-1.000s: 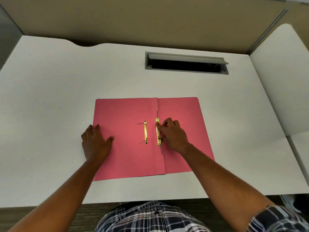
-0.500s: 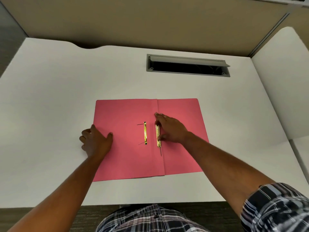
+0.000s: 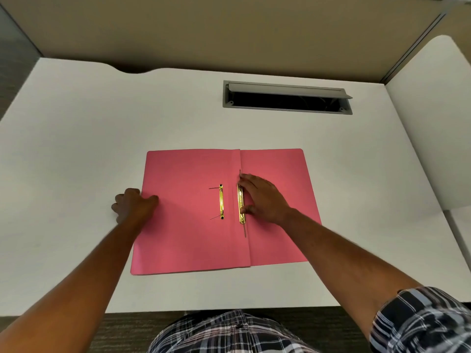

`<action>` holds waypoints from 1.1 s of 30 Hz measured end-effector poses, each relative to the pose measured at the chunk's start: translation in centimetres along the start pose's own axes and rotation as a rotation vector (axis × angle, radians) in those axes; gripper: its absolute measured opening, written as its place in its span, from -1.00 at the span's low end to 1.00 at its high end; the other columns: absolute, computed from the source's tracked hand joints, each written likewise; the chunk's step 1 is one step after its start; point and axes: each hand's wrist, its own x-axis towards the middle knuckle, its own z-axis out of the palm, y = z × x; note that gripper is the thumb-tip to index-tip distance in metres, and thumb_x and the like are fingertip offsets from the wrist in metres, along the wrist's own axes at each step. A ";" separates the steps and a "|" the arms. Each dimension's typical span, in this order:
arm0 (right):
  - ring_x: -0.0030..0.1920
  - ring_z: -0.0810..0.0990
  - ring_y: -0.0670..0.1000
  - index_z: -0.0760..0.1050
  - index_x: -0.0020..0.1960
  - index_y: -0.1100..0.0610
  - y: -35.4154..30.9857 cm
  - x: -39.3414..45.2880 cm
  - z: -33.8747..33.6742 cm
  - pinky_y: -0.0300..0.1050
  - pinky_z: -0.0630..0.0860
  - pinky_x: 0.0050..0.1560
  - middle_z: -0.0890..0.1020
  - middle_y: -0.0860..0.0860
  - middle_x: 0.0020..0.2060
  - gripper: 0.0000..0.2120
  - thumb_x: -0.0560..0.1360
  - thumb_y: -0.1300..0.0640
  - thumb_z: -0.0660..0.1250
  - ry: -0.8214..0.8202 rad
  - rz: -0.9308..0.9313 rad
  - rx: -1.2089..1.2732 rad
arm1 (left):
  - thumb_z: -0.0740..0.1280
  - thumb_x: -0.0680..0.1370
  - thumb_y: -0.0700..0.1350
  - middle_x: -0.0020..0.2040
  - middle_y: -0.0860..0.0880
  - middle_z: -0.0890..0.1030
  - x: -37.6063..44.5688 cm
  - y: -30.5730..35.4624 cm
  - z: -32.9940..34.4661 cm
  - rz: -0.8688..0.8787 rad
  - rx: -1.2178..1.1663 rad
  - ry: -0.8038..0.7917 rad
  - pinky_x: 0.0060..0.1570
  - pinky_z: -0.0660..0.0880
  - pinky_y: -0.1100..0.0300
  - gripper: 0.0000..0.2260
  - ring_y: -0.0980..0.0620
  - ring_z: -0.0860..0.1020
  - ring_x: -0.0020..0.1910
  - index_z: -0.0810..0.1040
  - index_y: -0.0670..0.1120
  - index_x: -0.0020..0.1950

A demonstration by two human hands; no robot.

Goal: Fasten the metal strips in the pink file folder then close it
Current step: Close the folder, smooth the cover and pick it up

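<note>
The pink file folder (image 3: 188, 240) lies open on the white desk (image 3: 76, 149). One gold metal strip (image 3: 221, 202) sits on the left flap with two thin prongs sticking out to its left. A second gold metal strip (image 3: 241, 212) lies along the spine fold, with thin prongs running up and down from it. My right hand (image 3: 265, 197) rests flat on that strip, index fingertip on the upper prong and thumb near its lower part. My left hand (image 3: 133, 205) is at the folder's left edge, thumb on top of the flap and fingers curled at the edge.
A grey cable slot (image 3: 286, 98) with its lid raised is set into the desk behind the folder. Beige partition walls (image 3: 229, 29) close off the back. A second white desk surface (image 3: 433, 123) adjoins on the right.
My left hand slid left from lying flat on the flap to gripping its edge. My right hand stretched its index finger up along the spine strip.
</note>
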 end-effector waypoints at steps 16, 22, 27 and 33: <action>0.61 0.17 0.16 0.20 0.62 0.06 -2.2 -1.7 1.2 0.15 0.19 0.58 0.24 0.10 0.62 -0.20 0.49 0.07 0.51 0.066 0.151 0.148 | 0.36 0.48 0.17 0.34 -0.26 0.37 1.2 1.9 0.9 -0.130 -0.081 -0.079 0.29 0.38 -0.13 -0.42 -0.29 0.28 0.35 0.44 -0.21 0.32; 0.61 0.17 0.13 0.20 0.62 0.04 -2.0 -1.9 1.6 0.18 0.17 0.59 0.23 0.05 0.62 -0.19 0.48 0.05 0.51 0.070 0.180 0.185 | 0.24 0.56 0.22 0.41 -0.26 0.31 0.5 2.5 1.4 -0.131 -0.128 -0.110 0.36 0.31 -0.10 -0.42 -0.29 0.28 0.38 0.41 -0.16 0.41; 0.62 0.15 0.11 0.20 0.62 0.04 -1.9 -2.0 1.9 0.17 0.15 0.60 0.22 0.03 0.63 -0.21 0.50 0.03 0.49 0.086 0.201 0.209 | 0.31 0.30 0.36 0.21 -0.28 0.53 1.6 1.8 1.5 -0.087 -0.345 -0.235 0.24 0.46 -0.20 -0.35 -0.31 0.50 0.18 0.55 -0.12 0.14; 0.63 0.14 0.09 0.19 0.62 0.04 -1.6 -1.9 2.6 0.19 0.14 0.60 0.21 0.02 0.63 -0.22 0.51 0.00 0.48 0.089 0.204 0.210 | 0.42 0.49 0.10 -0.20 -0.06 0.45 0.5 1.9 0.1 -0.082 -0.540 -0.315 -0.26 0.35 0.12 -0.43 -0.02 0.40 -0.29 0.40 -0.25 0.33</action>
